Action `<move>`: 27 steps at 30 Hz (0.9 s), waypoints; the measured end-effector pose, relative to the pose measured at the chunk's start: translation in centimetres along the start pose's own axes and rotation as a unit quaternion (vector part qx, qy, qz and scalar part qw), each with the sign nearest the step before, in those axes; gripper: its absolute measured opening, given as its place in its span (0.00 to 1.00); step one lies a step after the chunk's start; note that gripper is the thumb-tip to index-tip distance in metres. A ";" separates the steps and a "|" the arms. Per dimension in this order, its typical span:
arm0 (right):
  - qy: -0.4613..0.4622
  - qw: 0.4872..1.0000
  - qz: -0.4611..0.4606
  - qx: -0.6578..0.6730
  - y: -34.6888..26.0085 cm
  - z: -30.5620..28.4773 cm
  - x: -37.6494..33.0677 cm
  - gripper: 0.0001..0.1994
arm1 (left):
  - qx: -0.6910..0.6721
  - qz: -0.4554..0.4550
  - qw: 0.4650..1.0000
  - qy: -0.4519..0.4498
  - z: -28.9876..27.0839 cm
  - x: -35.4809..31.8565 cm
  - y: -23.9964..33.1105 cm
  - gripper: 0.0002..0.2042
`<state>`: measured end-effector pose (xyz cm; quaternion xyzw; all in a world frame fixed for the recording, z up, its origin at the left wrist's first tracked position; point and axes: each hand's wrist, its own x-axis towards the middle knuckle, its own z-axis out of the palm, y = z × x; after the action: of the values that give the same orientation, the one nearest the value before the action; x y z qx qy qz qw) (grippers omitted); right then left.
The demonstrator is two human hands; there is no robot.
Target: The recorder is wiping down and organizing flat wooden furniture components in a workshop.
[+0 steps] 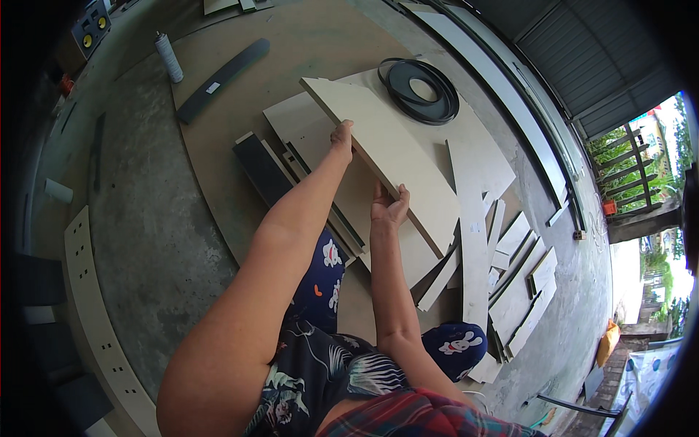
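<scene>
Nearest cam, btm of frame: red plaid cloth (429, 416) over floral top (328, 364). Beyond, nr ctr: cream board (397, 156), held tilted over wider pale board (295, 120); can't tell if touching it anywhere. L hand (341, 137) clamped on its edge, upper ctr; R hand (391, 206) clamped farther down same edge, thumb over, fingers apparently under.

Progress, as judged: mid-handling, w/ cream board up in both hands, not yet set down, nor visibly joined to anything. Prob. plenty left to handle: narrow boards (475, 269) lying loose right of ctr; dark board (266, 171) left of ctr, beside pale one; coiled black strip (424, 95) upper right of ctr, untouched; curved dark strip (222, 81) upper left, lying on brown sheet (218, 175), w/ white can (168, 57) by sheet's edge. No finished assembly in view, AFAICT. Can't tell full extent of work left.
</scene>
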<state>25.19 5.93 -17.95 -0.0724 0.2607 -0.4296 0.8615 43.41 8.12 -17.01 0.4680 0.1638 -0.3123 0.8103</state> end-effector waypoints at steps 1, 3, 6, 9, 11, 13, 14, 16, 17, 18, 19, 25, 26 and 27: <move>-0.013 1.000 0.007 0.002 0.8 0.0 -0.1 0.13 | -0.013 0.002 1.000 0.014 -0.2 0.4 0.0 0.24; 0.001 1.000 0.029 0.010 2.6 -0.2 -1.1 0.12 | -0.020 -0.004 0.999 0.032 -1.2 1.0 -0.2 0.25; 0.031 0.997 0.074 0.025 4.2 -0.8 -1.7 0.11 | 0.015 -0.007 0.994 0.108 -1.4 0.8 -0.9 0.26; 0.054 0.992 0.107 0.025 4.5 -3.1 -1.6 0.12 | 0.045 -0.055 0.988 0.138 -2.0 0.8 -1.5 0.24; 0.063 0.991 0.113 0.028 4.6 -5.0 -1.1 0.14 | 0.078 -0.117 0.978 0.152 -2.0 1.0 -2.1 0.23; 0.061 0.987 0.145 0.017 6.9 -4.7 -2.6 0.14 | 0.070 -0.087 0.972 0.208 -5.8 3.6 -1.3 0.24; 0.066 0.985 0.160 0.007 8.2 -4.3 -3.3 0.14 | 0.067 -0.069 0.963 0.252 -7.9 4.9 -0.1 0.24; 0.083 0.984 0.154 0.023 6.0 -6.8 -1.6 0.13 | 0.114 -0.106 0.960 0.234 -5.3 1.4 -0.8 0.23; 0.087 0.985 0.149 0.027 6.3 -7.3 -1.6 0.13 | 0.145 -0.123 0.955 0.230 -5.3 1.1 -0.3 0.23; 0.094 0.985 0.143 0.031 6.6 -8.1 -1.5 0.13 | 0.178 -0.142 0.948 0.224 -5.3 0.6 -0.1 0.22; 0.113 0.982 0.149 0.028 6.7 -8.7 -1.1 0.13 | 0.208 -0.161 0.941 0.215 -5.1 0.4 -0.1 0.22; 0.108 0.983 0.142 0.045 5.4 -13.2 1.1 0.14 | 0.397 -0.291 0.859 0.138 -2.1 2.8 -4.3 0.20; 0.125 0.980 0.143 0.063 4.1 -14.4 1.9 0.14 | 0.433 -0.319 0.836 0.114 -0.9 3.5 -6.4 0.19; 0.116 0.976 0.172 0.064 6.1 -13.4 1.2 0.16 | 0.452 -0.316 0.825 0.128 -3.9 7.6 -5.9 0.19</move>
<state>23.24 10.13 -31.99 0.0787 0.3396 -0.2964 0.8892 45.30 6.60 -27.10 0.7402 0.2451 -0.5276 0.3372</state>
